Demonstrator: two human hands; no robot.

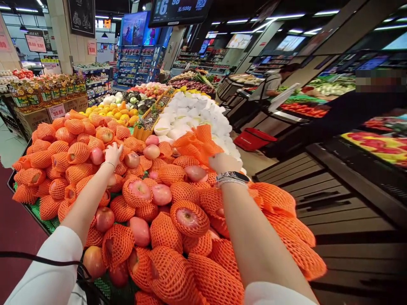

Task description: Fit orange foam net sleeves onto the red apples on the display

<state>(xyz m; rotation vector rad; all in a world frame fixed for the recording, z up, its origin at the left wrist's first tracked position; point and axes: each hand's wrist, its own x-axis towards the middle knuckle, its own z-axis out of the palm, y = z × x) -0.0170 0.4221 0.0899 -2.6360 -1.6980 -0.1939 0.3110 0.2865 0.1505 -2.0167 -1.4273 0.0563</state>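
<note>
A big heap of apples (160, 195) fills the display in front of me, many of them in orange foam net sleeves. Toward the back left of it, my left hand (113, 154) reaches over the fruit, fingers apart, next to a bare pinkish apple (97, 156) and another apple (132, 160). It appears to hold nothing. My right hand (224, 163) is closed around a bunch of orange foam net sleeves (200, 142) above the right side of the heap. Loose foam net sleeves (280, 220) lie along the right edge.
White-wrapped fruit (197, 112) and yellow-orange fruit (114, 111) adjoin the apples at the back. Bottles (47, 91) stand on cartons at left. A red shopping basket (255, 139) is to the right, near a person in dark clothing (343, 110). A black cable (38, 257) crosses my left sleeve.
</note>
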